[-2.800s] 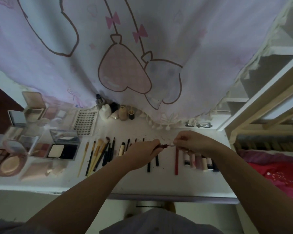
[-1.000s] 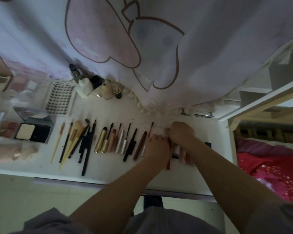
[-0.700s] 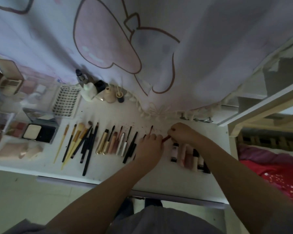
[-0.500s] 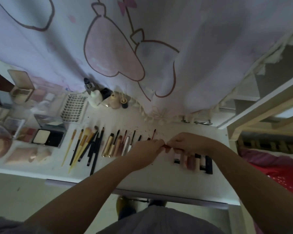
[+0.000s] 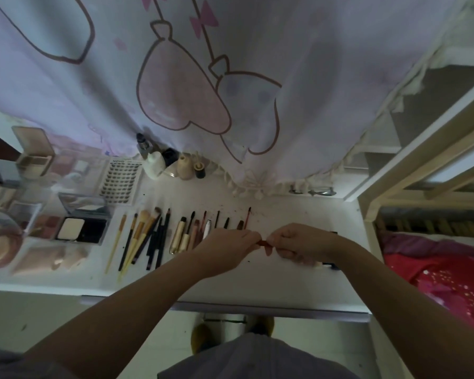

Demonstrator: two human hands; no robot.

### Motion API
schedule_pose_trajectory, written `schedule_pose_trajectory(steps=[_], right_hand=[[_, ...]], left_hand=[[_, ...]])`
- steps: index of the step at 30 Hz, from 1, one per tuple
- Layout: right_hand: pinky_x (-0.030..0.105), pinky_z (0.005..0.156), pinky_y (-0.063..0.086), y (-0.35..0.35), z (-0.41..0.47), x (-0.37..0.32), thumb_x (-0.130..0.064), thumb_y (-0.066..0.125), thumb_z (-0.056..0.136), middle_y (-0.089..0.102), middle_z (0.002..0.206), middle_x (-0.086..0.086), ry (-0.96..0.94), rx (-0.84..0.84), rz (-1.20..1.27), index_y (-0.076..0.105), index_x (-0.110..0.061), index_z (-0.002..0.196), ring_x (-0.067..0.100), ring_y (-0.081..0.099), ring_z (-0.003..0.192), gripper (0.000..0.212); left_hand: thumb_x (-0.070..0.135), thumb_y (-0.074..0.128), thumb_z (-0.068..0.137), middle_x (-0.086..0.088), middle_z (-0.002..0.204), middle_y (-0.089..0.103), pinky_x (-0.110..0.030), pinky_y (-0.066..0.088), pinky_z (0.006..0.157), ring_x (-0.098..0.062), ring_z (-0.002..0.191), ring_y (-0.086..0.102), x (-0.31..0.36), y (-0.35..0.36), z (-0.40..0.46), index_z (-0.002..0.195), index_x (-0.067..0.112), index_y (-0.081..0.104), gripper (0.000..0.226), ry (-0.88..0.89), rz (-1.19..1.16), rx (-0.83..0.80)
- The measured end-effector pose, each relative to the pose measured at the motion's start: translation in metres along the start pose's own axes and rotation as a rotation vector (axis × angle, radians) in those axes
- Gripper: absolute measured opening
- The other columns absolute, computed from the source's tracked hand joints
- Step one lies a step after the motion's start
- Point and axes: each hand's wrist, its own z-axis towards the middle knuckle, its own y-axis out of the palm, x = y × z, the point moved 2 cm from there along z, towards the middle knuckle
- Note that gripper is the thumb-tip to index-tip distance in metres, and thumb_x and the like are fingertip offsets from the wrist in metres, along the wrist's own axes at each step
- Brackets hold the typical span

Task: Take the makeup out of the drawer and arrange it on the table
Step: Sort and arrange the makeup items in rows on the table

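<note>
- Red pencil (image 5: 262,243) now pinched from both ends: left hand (image 5: 231,246) and right hand (image 5: 294,243) grasping it together, lifted clear of the white table (image 5: 257,285); a second back, pressed down into the row.
- Likely capping or twisting before laying it down; not yet placed.
- Row of brushes (image 5: 141,236) and pens (image 5: 192,231) unchanged to the left; lip tubes mostly hidden under the right wrist.
- Palettes (image 5: 81,228) and lash card (image 5: 121,180) far left, small bottles (image 5: 170,166) at the back edge.
- Printed pink-lilac curtain (image 5: 203,91) behind; wooden bed frame (image 5: 422,165) and red bedding (image 5: 443,280) at right.
</note>
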Motion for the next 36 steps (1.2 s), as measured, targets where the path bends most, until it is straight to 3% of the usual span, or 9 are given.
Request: schedule_pose_trajectory(steps=[3,5,10,13,18,21,22,26,36], right_hand=[[0.018,0.044,0.034,-0.022,-0.016,0.019,-0.025,0.043,0.099,0.049,0.056,-0.004,0.034,0.135,-0.038,0.064,-0.014,0.082,0.008,0.041,0.045,0.030],[0.018,0.043,0.028,-0.050,-0.036,0.038,-0.021,0.041,0.099,0.045,0.057,-0.001,0.014,0.244,0.161,0.062,-0.008,0.083,0.008,0.037,0.044,0.029],[0.015,0.049,0.042,-0.035,-0.006,0.032,-0.023,0.035,0.102,0.053,0.060,-0.008,0.005,0.327,0.138,0.064,-0.017,0.100,0.003,0.047,0.051,0.030],[0.018,0.054,0.044,-0.012,0.020,0.027,-0.017,0.031,0.102,0.064,0.078,-0.002,0.081,0.309,0.126,0.055,-0.015,0.106,0.008,0.056,0.064,0.025],[0.020,0.057,0.047,0.002,0.043,0.039,-0.021,0.034,0.100,0.071,0.097,0.006,0.210,0.483,0.008,0.044,-0.011,0.101,0.013,0.061,0.066,0.013],[0.034,0.088,0.048,0.007,0.058,0.043,-0.023,0.036,0.099,0.068,0.103,0.014,0.275,0.495,-0.361,0.046,-0.012,0.090,0.026,0.065,0.089,0.017],[0.035,0.089,0.046,0.009,0.063,0.043,-0.024,0.037,0.099,0.066,0.105,0.014,0.283,0.501,-0.439,0.046,-0.011,0.089,0.027,0.064,0.094,0.018],[0.029,0.073,0.038,0.015,0.080,0.046,-0.029,0.035,0.100,0.062,0.110,0.012,0.301,0.531,-0.558,0.049,-0.005,0.109,0.027,0.060,0.100,0.029],[0.030,0.074,0.041,0.014,0.087,0.038,-0.033,0.036,0.098,0.063,0.103,0.012,0.269,0.593,-0.594,0.054,-0.009,0.097,0.028,0.059,0.091,0.031]], left_hand=[[0.029,0.036,0.099,0.008,0.077,0.054,-0.024,0.039,0.053,-0.010,0.060,0.052,-0.031,-0.004,-0.021,0.113,0.022,0.051,0.021,-0.304,-0.019,-0.062],[0.030,0.036,0.099,0.009,0.077,0.055,-0.022,0.037,0.052,-0.010,0.062,0.053,-0.067,-0.010,-0.051,0.112,0.020,0.052,0.023,-0.548,-0.015,-0.003],[0.023,0.038,0.099,0.006,0.078,0.054,-0.026,0.040,0.065,-0.015,0.071,0.053,-0.026,-0.002,-0.014,0.100,0.016,0.055,0.018,-0.516,-0.454,0.100],[0.019,0.042,0.098,-0.005,0.088,0.061,-0.024,0.038,0.066,-0.018,0.077,0.055,0.000,0.015,0.022,0.102,0.008,0.062,0.023,-0.663,-0.615,0.117],[0.031,0.048,0.095,-0.011,0.071,0.062,-0.028,0.044,0.060,-0.027,0.077,0.065,-0.001,0.030,0.045,0.070,0.010,0.062,0.036,-0.821,-0.481,-0.028],[0.037,0.044,0.096,-0.011,0.091,0.066,-0.033,0.049,0.069,-0.026,0.085,0.064,-0.008,0.036,0.058,0.090,0.006,0.063,0.037,-0.827,-0.226,-0.147],[0.037,0.043,0.096,-0.009,0.095,0.065,-0.032,0.048,0.069,-0.025,0.088,0.063,-0.011,0.039,0.061,0.095,0.007,0.062,0.035,-0.825,-0.151,-0.175],[0.027,0.044,0.095,-0.008,0.103,0.064,-0.033,0.045,0.073,-0.025,0.096,0.059,-0.020,0.047,0.066,0.098,0.009,0.062,0.026,-0.797,0.038,-0.273],[0.025,0.041,0.097,-0.008,0.106,0.061,-0.032,0.036,0.068,-0.026,0.100,0.056,-0.028,0.047,0.055,0.104,0.010,0.061,0.026,-0.712,0.156,-0.167]])
